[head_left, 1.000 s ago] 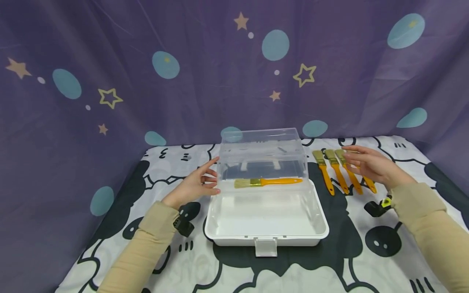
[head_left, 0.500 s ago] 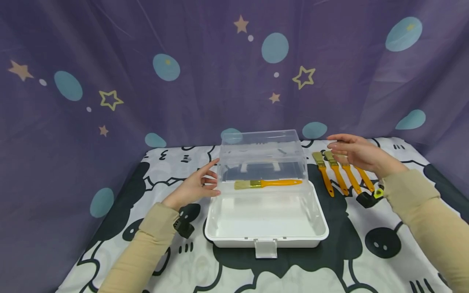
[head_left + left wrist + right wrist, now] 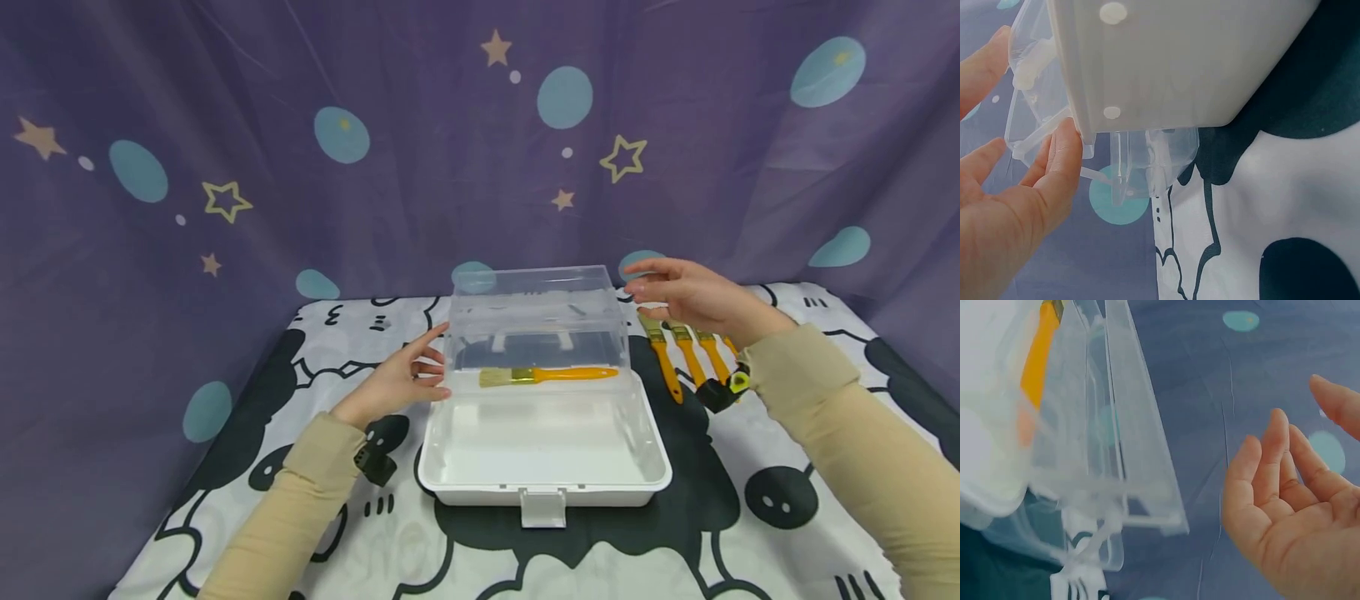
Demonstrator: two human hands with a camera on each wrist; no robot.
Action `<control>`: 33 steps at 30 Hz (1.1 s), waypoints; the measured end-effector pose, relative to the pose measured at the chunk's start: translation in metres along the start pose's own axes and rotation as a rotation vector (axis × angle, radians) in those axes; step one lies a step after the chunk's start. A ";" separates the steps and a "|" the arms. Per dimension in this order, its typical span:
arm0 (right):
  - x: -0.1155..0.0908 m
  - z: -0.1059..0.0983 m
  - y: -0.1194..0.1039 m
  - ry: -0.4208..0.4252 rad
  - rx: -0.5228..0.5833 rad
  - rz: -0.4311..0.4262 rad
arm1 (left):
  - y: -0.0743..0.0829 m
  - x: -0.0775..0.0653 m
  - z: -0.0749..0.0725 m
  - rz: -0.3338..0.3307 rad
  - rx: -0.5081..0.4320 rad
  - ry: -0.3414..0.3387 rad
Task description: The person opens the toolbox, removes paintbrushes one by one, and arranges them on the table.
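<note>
A white plastic box [image 3: 480, 496] stands in the middle with its clear lid [image 3: 536, 304] raised at the back. One paintbrush [image 3: 577, 374] with a yellow handle lies crosswise at the rear of the box, bristles to the left. My left hand [image 3: 397, 385] is at the left side of the box and lid; in the left wrist view its fingertips [image 3: 1067, 134] touch the box's edge. Beside the lid's right side my right hand [image 3: 701, 298] hovers with loosely bent fingers and holds nothing. Several more yellow paintbrushes [image 3: 667, 371] lie below it, partly hidden by the hand and wrist.
The table has a white cloth [image 3: 600, 575] with dark cartoon shapes. A purple curtain [image 3: 420, 217] with stars and blue ovals hangs right behind it. A white latch [image 3: 543, 508] hangs from the box's front edge.
My right hand has moved left and up, from over the loose paintbrushes to beside the raised lid. The left hand, the box and the paintbrush in it have stayed put.
</note>
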State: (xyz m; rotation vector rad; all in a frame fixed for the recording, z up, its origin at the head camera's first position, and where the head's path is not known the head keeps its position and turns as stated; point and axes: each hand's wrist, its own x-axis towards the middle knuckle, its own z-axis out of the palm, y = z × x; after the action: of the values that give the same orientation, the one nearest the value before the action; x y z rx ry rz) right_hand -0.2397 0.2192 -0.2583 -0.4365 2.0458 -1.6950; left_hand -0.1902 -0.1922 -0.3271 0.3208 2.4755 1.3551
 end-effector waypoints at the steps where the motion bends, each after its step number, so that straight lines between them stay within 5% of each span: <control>1: 0.002 0.003 -0.004 -0.012 -0.007 -0.003 | 0.001 0.000 0.000 0.001 0.002 0.001; 15: 0.030 0.051 -0.032 -0.172 -0.331 -0.007 | 0.001 0.000 -0.002 0.008 0.006 -0.001; 22: 0.041 0.076 -0.025 -0.286 -0.554 -0.042 | 0.001 0.001 -0.002 0.013 -0.002 -0.005; 33: 0.045 0.100 -0.009 -0.328 -0.879 -0.150 | 0.000 0.000 -0.001 0.022 -0.004 -0.008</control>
State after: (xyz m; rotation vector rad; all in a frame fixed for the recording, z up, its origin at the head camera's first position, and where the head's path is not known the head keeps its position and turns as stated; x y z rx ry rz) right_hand -0.2257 0.1105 -0.2701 -1.0743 2.4321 -0.6230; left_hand -0.1901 -0.1931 -0.3272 0.3522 2.4700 1.3641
